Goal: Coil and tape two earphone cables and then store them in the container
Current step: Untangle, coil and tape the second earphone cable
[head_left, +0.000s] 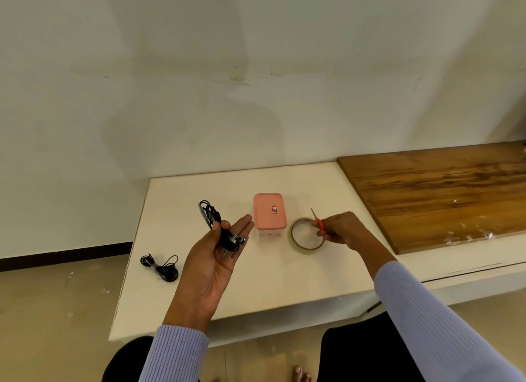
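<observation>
two hands we see: left hand (219,248) pinches a coiled earphone cable (216,225) with its thumb, right hand (338,228) grips red scissors (318,220) over the tape roll (296,243) on the counter (284,276).

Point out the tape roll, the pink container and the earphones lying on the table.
tape roll (293,240): head view, on its left rim.
pink container (264,211): head view, on its lid.
earphones on the table (162,268): head view, on the bundle's middle.

Ribbed pale-blue long sleeves (444,319); dark trousers (355,350); bare toes (299,373).
</observation>
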